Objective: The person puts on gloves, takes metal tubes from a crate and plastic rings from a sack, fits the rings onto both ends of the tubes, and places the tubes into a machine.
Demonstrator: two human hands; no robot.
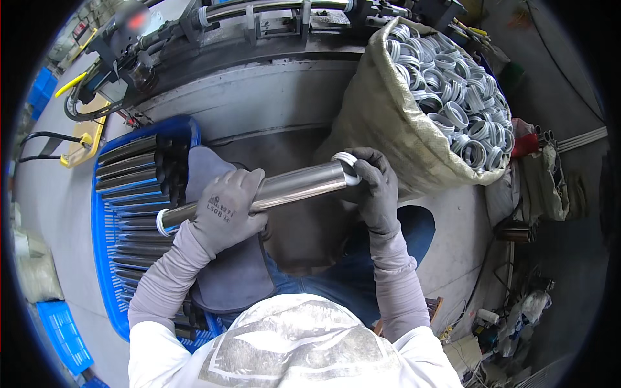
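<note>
A shiny metal tube lies slantwise across my lap, its right end higher. My left hand, in a grey glove, is wrapped round the tube left of its middle. At the tube's left end sits a white ring. My right hand, also gloved, pinches a second white ring at the right end. That ring looks tilted against the tube's mouth; whether it is seated I cannot tell. Under my left hand is a dark grey pad.
A blue basket of dark tubes stands to my left. At the right a large woven sack is full of white rings. A machine with a long metal bar runs along the far side. Another blue crate lies lower left.
</note>
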